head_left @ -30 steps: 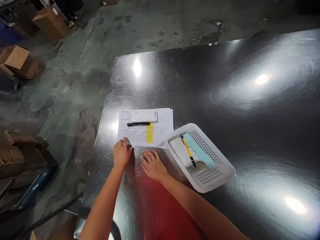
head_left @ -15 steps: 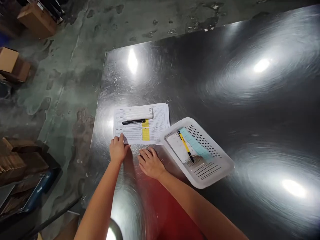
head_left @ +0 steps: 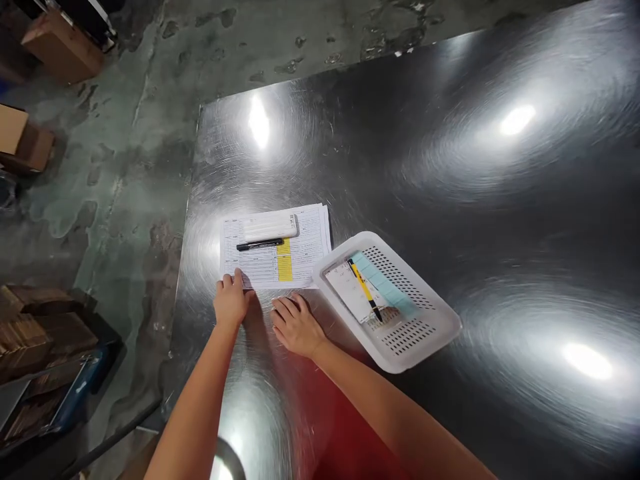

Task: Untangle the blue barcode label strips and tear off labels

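Observation:
My left hand (head_left: pixel 231 300) rests at the lower left corner of a stack of printed sheets (head_left: pixel 307 247), its fingertips lying on the paper. My right hand (head_left: pixel 296 325) lies flat on the metal table (head_left: pixel 400 160), just below the sheets' lower edge, fingers a little apart and holding nothing. On the sheets lie a white, ribbed, flat case (head_left: pixel 270 227) and a black marker pen (head_left: pixel 260 245) below it. Right of my right hand sits a white perforated plastic basket (head_left: pixel 430 333). Inside it are a yellow and black pen (head_left: pixel 365 288), a white paper (head_left: pixel 345 287) and a light blue strip (head_left: pixel 385 283).
The table's left edge runs close to my left hand, with grey-green floor (head_left: pixel 120 200) beyond. Cardboard boxes (head_left: pixel 63 47) stand at the upper left. A blue cart (head_left: pixel 75 393) with stacked cardboard is at the lower left. Bright lamp reflections lie on the tabletop.
The whole view has shifted slightly, so the table and its things appear a little further left. Both hands keep their places beside the sheets.

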`<state>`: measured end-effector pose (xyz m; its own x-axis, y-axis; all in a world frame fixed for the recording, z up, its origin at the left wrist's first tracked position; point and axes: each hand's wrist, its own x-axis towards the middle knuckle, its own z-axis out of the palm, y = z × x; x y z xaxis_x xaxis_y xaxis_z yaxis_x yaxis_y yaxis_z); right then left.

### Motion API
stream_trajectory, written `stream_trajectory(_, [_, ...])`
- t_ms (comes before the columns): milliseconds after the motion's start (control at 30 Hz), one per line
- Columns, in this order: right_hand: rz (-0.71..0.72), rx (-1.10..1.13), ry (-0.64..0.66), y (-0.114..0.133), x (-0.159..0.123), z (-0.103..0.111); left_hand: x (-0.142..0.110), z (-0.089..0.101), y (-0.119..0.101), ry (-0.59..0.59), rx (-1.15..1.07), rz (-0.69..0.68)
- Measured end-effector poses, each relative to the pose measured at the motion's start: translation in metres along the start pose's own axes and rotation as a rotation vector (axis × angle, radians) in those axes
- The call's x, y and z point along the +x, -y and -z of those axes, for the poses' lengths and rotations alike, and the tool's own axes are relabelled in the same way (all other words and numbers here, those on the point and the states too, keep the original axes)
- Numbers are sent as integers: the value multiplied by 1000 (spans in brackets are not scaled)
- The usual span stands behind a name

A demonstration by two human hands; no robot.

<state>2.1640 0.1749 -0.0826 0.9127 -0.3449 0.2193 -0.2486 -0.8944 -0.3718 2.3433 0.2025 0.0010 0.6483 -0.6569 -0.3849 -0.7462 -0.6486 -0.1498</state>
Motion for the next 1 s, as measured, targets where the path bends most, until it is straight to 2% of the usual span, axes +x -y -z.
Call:
stream_trajectory(133, [-10, -1, 17, 1, 0, 2, -1, 0, -1, 0, 19, 7])
stream_trajectory(433, [-9, -6, -40, 0, -1, -3, 1, -1, 1, -6, 45, -20])
stream_trajectory(500, [-20, -1, -89, 0, 0, -3, 1, -1, 2, 2, 46, -20])
stream_trajectory(600, [-58, 14, -233, -1, -2, -3, 1, 0, 3, 21, 41, -16])
stream_trajectory(733, [-252, -10, -371, -15, -18, 1, 1, 0, 3, 27, 35, 0])
stream_trajectory(867, [-514, -121, -503, -49, -48, 13, 1, 0, 3, 15, 39, -17])
stream_trajectory(933, [-618, -152, -533, -66, -61, 22, 1, 0, 3, 13, 46, -21])
stream_trajectory(1000, [-669, -148, -503, -77, -68, 31, 1, 0, 4, 10, 50, -30])
